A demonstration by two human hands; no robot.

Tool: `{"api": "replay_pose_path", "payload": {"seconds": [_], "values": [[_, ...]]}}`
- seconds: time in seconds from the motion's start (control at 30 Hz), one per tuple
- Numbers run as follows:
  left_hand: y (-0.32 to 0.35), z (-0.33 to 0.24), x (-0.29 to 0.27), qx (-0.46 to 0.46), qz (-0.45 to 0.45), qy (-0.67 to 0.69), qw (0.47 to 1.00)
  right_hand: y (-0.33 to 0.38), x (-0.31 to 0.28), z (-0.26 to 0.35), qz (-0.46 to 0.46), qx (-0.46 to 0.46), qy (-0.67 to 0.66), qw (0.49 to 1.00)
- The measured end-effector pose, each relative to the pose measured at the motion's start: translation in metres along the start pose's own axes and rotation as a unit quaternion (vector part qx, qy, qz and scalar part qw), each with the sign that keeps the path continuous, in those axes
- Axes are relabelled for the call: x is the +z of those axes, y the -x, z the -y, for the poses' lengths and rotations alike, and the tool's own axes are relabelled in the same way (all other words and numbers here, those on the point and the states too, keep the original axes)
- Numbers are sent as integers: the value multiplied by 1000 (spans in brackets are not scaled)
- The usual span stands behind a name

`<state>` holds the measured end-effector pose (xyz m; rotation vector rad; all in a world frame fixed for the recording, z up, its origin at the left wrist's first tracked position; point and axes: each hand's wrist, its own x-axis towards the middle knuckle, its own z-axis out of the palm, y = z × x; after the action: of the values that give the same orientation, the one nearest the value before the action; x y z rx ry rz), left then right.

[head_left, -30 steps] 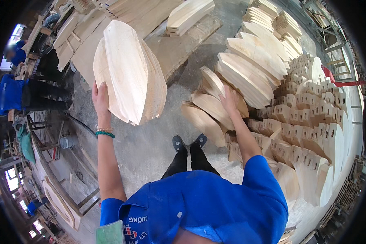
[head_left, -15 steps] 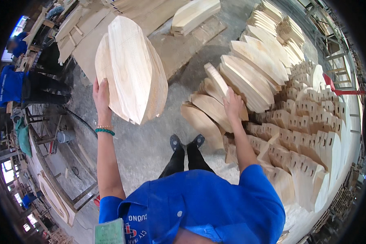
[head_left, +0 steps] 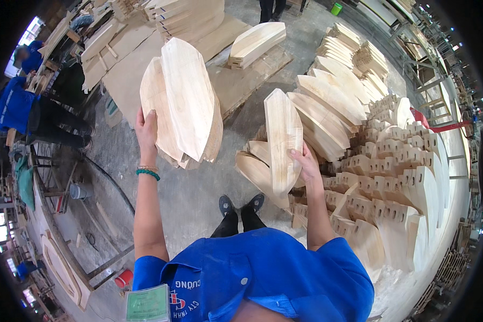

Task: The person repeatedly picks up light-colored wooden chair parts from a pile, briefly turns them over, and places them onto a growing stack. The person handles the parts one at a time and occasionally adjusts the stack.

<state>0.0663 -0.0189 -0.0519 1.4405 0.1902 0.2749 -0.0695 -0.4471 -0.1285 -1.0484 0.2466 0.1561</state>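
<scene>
My left hand (head_left: 148, 131) grips a fanned bundle of pale wooden panels (head_left: 188, 99) by its left edge, thumb over the front. The panels are long, with curved sides and pointed tops. In my right hand (head_left: 307, 162) a single wooden panel (head_left: 282, 139) of similar shape stands nearly upright, its broad face showing; the thumb lies on that face and the other fingers are behind it. Below and behind this panel lean more curved wooden panels (head_left: 255, 169), partly covered by it.
Stacked wooden panels (head_left: 327, 102) and rows of slotted wooden pieces (head_left: 392, 182) fill the right side. Cardboard sheets (head_left: 126, 80) lie ahead, a panel stack (head_left: 257, 43) on them. A co-worker in blue (head_left: 16, 104) stands far left, near a wood-and-metal frame (head_left: 64, 236).
My right hand has lifted its panel off the leaning pieces and turned the broad face into view. The bundle in my left hand has shifted slightly right.
</scene>
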Motion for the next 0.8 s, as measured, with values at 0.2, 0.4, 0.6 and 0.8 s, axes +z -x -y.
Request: {"api": "replay_pose_path", "payload": {"seconds": [0.2, 0.4, 0.6, 0.8], "values": [[1, 6, 5, -12, 10, 19, 1000, 4, 28, 29, -48, -26, -3, 999], [-2, 0, -7, 50, 7, -76, 996, -16, 123, 97, -15, -23, -16, 1000], [10, -45, 22, 129, 26, -101, 986, -68, 248, 136, 99, -63, 43, 992], [18, -74, 61, -42, 130, 117, 984, -90, 306, 96, 126, -112, 111, 979]]}}
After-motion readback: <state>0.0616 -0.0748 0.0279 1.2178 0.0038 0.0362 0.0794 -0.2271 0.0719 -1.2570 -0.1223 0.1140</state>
